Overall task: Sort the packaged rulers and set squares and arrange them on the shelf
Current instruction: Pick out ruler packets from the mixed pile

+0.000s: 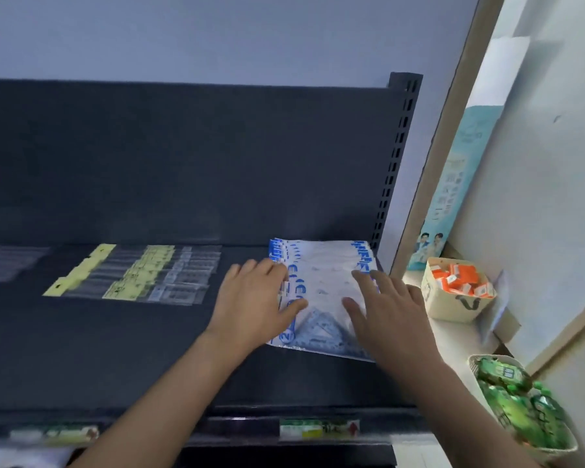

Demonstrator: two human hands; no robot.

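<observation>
Two hands (pixel 255 298) (pixel 390 309) — one set-square stack (pixel 325 275) (fanned)

Set squares (pixel 325 275) lay at the shelf's (pixel 115 349) right end, near the back. Rulers (pixel 142 275) lay left of them along the back edge.

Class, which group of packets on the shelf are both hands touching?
The blue-and-white set-square packets at the right end of the shelf; the yellow-labelled ruler packs lie untouched further left.

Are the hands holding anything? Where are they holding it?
Nothing is gripped. The left hand rests flat on the left edge of the stack of blue-and-white plastic set-square packets, the right hand flat on its right side.
</observation>
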